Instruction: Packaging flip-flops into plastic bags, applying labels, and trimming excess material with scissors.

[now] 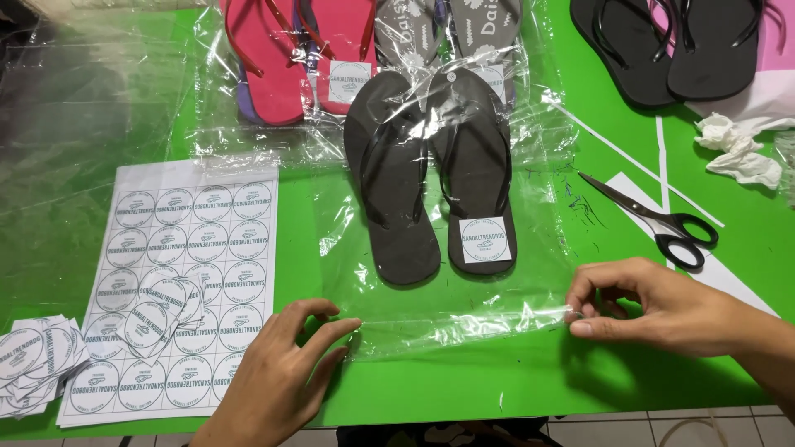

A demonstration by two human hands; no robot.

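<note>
Head view: left hand (286, 364) resting near the front edge of the green table (530, 381), fingers spread and unclenched, fingertips pressing the near-left corner of a clear plastic bag (464, 319). Right hand (654, 308) toward the front right, thumb and fingers pinched on the bag's near-right corner. Inside the bag, mid-table, a pair of black flip-flops (431, 174) bearing a white square label. Sticker sheet (178, 290) at front left; scissors (658, 219) lying right, just beyond the right hand.
</note>
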